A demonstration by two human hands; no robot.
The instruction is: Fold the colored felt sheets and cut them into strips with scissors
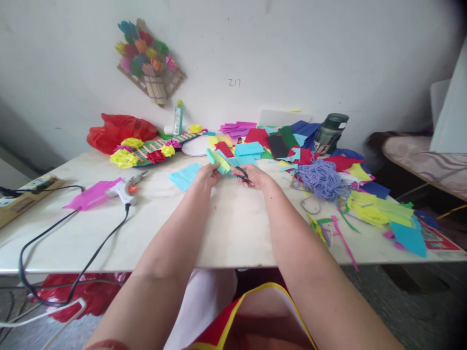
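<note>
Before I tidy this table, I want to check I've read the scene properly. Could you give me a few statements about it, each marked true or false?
1. The right hand holds black-handled scissors. True.
2. The left hand is empty. False: the left hand holds yellow-green paper.
3. The glue gun lies to the left of both hands. True.
4. The purple yarn lies to the left of both hands. False: the purple yarn is to their right.
5. The paper-flower bouquet lies flat on the table. False: the paper-flower bouquet is up on the wall.
6. A dark-lidded bottle stands beyond the purple yarn. True.
</note>
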